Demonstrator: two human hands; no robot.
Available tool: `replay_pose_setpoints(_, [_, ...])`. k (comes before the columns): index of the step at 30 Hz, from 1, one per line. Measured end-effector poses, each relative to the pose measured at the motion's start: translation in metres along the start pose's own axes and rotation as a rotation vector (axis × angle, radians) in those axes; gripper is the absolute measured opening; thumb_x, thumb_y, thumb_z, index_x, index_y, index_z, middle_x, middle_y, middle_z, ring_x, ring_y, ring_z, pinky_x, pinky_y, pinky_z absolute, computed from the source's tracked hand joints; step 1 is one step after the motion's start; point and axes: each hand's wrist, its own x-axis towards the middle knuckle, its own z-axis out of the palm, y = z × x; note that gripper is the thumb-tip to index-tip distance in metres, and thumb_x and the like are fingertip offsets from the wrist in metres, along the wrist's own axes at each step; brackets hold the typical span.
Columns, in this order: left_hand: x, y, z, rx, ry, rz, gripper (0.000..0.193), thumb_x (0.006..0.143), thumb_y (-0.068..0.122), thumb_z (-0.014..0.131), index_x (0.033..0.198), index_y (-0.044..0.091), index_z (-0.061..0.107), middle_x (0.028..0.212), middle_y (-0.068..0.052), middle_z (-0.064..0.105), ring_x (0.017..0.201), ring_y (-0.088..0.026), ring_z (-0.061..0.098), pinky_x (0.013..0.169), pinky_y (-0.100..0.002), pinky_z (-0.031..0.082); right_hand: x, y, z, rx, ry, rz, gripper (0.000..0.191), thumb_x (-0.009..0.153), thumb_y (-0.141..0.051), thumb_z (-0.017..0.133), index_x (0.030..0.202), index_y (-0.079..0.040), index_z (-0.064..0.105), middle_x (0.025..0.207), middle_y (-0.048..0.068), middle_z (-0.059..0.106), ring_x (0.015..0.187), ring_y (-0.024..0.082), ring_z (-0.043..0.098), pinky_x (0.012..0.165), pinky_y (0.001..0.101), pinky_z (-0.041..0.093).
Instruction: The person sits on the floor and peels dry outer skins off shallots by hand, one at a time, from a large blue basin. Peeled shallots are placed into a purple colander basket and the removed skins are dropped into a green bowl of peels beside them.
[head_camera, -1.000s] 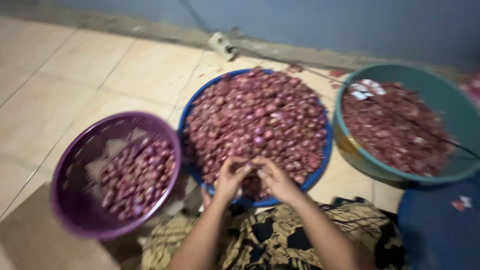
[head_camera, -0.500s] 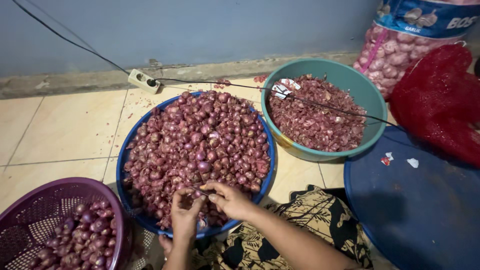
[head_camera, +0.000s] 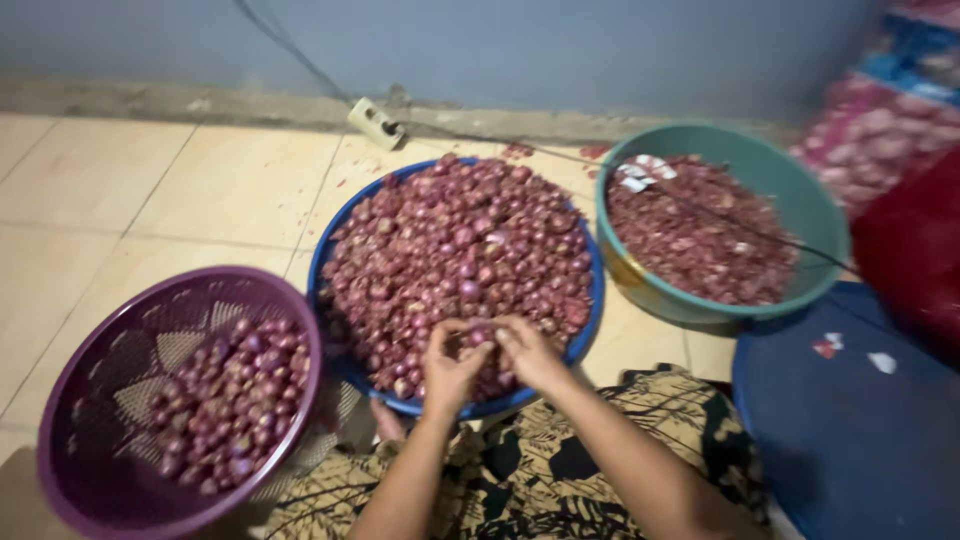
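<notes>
Over the near rim of the blue tray (head_camera: 330, 262), left hand (head_camera: 450, 368) and right hand (head_camera: 528, 350) pinch one shallot (head_camera: 478, 337) together — seemingly peeling. Next likely calls for dropping it left into the purple basket (head_camera: 110, 330).

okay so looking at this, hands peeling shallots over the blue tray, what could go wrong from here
The shallots are heaped to the rim of the blue tray, and both the left hand and right hand work at its near edge, so some might get knocked onto the floor.

A thin cable runs across the green basin of peelings; an arm reaching over could snag it.

The purple basket sits tilted against the tray, so a nudge could perhaps tip it.
</notes>
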Motion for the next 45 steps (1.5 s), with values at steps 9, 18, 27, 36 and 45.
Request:
replay_pose_setpoints(9, [0.013, 0.025, 0.013, -0.118, 0.016, -0.081, 0.024, 0.09, -0.002, 0.073, 0.111, 0.001, 0.062, 0.097, -0.009, 0.07, 0.079, -0.013, 0.064, 0.068, -0.025, 0.052, -0.033, -0.05, -0.007, -0.158, -0.047, -0.265, 0.037, 0.103, -0.013, 0.056, 0.14, -0.013, 0.056, 0.067, -0.002, 0.056, 0.059, 0.007, 0.052, 0.054, 0.0237, 0.044])
replay_pose_setpoints(18, [0.024, 0.041, 0.023, -0.139, 0.007, 0.064, 0.028, 0.087, -0.006, 0.073, 0.111, 0.002, 0.062, 0.104, -0.006, 0.069, 0.092, -0.011, 0.067, 0.08, -0.024, 0.056, -0.047, -0.087, -0.002, -0.155, -0.004, -0.388, 0.035, 0.102, -0.009, 0.057, 0.137, -0.012, 0.058, 0.081, -0.006, 0.06, 0.066, 0.005, 0.05, 0.056, 0.026, 0.043])
replay_pose_setpoints(27, [0.031, 0.064, 0.023, -0.173, 0.005, 0.16, 0.026, 0.089, -0.005, 0.071, 0.111, 0.004, 0.06, 0.107, -0.005, 0.067, 0.097, -0.012, 0.065, 0.085, -0.025, 0.056, -0.073, -0.131, 0.006, -0.428, 0.098, -0.304, 0.042, 0.1, -0.02, 0.059, 0.142, -0.023, 0.058, 0.068, 0.002, 0.057, 0.056, 0.01, 0.049, 0.051, 0.031, 0.041])
replay_pose_setpoints(36, [0.031, 0.084, 0.039, -0.149, -0.003, 0.187, 0.027, 0.087, -0.007, 0.075, 0.108, 0.002, 0.061, 0.101, -0.006, 0.069, 0.09, -0.013, 0.067, 0.081, -0.027, 0.057, -0.066, -0.136, 0.0, -0.235, 0.063, -0.463, 0.03, 0.104, -0.015, 0.058, 0.134, -0.014, 0.056, 0.08, 0.002, 0.064, 0.059, 0.008, 0.052, 0.05, 0.0291, 0.042])
replay_pose_setpoints(45, [0.024, 0.09, 0.029, -0.123, 0.01, 0.163, 0.026, 0.087, -0.005, 0.075, 0.107, 0.002, 0.061, 0.101, -0.007, 0.069, 0.089, -0.013, 0.068, 0.078, -0.026, 0.059, -0.065, -0.147, 0.011, -0.255, 0.034, -0.381, 0.024, 0.103, -0.016, 0.055, 0.127, -0.015, 0.055, 0.083, -0.004, 0.071, 0.072, 0.004, 0.065, 0.057, 0.0282, 0.047])
